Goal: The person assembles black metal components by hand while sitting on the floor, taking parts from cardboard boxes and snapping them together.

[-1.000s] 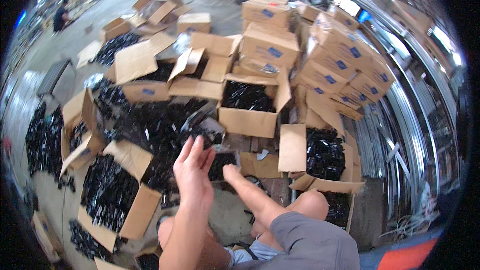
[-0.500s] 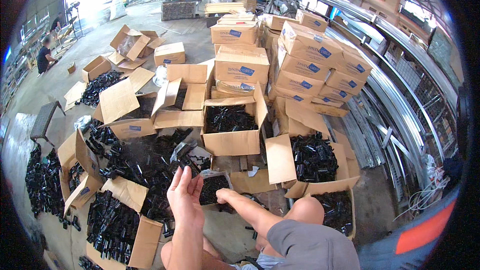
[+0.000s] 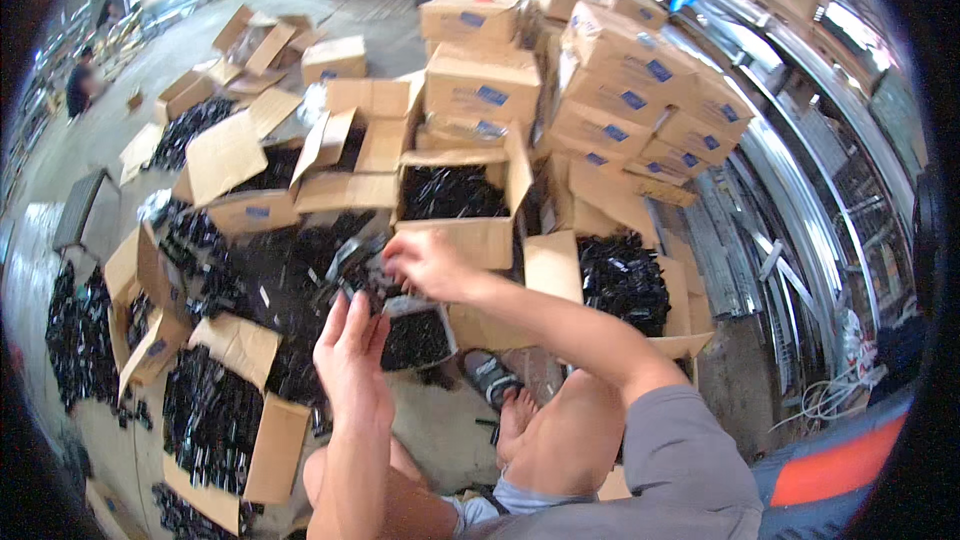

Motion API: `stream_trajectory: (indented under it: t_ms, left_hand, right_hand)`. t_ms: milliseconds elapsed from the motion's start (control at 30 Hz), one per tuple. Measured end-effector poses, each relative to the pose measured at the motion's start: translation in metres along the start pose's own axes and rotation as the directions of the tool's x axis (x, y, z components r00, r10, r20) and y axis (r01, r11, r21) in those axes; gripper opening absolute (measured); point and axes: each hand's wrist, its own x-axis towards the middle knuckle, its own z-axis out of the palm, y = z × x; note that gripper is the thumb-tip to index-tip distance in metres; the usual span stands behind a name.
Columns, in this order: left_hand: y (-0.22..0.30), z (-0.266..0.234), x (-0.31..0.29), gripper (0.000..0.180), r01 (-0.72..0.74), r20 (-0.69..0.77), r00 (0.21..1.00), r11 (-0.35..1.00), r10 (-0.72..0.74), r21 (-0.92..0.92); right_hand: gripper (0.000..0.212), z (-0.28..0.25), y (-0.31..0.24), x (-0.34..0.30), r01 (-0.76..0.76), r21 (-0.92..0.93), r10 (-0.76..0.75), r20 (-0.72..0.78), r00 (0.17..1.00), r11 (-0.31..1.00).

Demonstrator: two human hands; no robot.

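My left hand (image 3: pixel 352 345) is raised in front of me, fingers closed on a small black plastic part (image 3: pixel 372 290) that shows partly above the fingertips. Close by on the right, my right hand (image 3: pixel 428 265) reaches in with its fingers pinched together beside that part. Whatever the pinch holds is hidden and blurred. Below my right forearm stands a small open carton (image 3: pixel 449 338) filled with little black pieces. A clear plastic bag (image 3: pixel 348 258) lies behind my left fingertips among heaped black parts (image 3: pixel 295 290).
Open cardboard boxes of black parts stand around me, including one ahead (image 3: pixel 455 240), one at right (image 3: pixel 553 265) and one at lower left (image 3: pixel 275 450). Closed cartons (image 3: pixel 482 85) are stacked beyond. Long metal profiles (image 3: pixel 790 200) lie along the right. A person (image 3: pixel 80 85) sits far left.
My right hand has moved from the small carton up and left to the black part at my left hand. The view has tilted downward, and my sandalled foot now shows.
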Motion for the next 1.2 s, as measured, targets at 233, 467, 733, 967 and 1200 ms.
stream_trajectory:
  t_ms: [233, 467, 733, 967, 1200]
  left_hand:
    - [-0.029, 0.009, -0.006, 0.042, -0.145, 0.118, 0.984, 0.986, 0.136, 0.075]
    - [-0.031, 0.007, -0.019, 0.047, -0.278, 0.109, 0.958, 0.953, 0.266, 0.118]
    - [-0.045, 0.010, -0.022, 0.044, -0.386, 0.160, 0.919, 0.907, 0.361, 0.170]
    - [-0.049, 0.011, -0.022, 0.040, -0.440, 0.156, 0.897, 0.864, 0.413, 0.246]
    - [-0.054, 0.004, -0.020, 0.040, -0.498, 0.150, 0.866, 0.794, 0.478, 0.348]
  right_hand:
    - [0.016, 0.006, -0.065, -0.094, 0.161, 0.345, -0.006, -0.409, 0.912, 0.925]
    - [0.018, 0.031, -0.063, -0.093, 0.274, 0.401, -0.073, -0.449, 0.890, 0.874]
    - [0.019, 0.030, -0.055, -0.096, 0.306, 0.511, -0.036, -0.470, 0.882, 0.803]
    - [0.018, 0.031, -0.053, -0.097, 0.312, 0.472, -0.046, -0.494, 0.868, 0.824]
    - [0.015, 0.038, -0.049, -0.100, 0.174, 0.245, -0.002, -0.575, 0.818, 0.954]
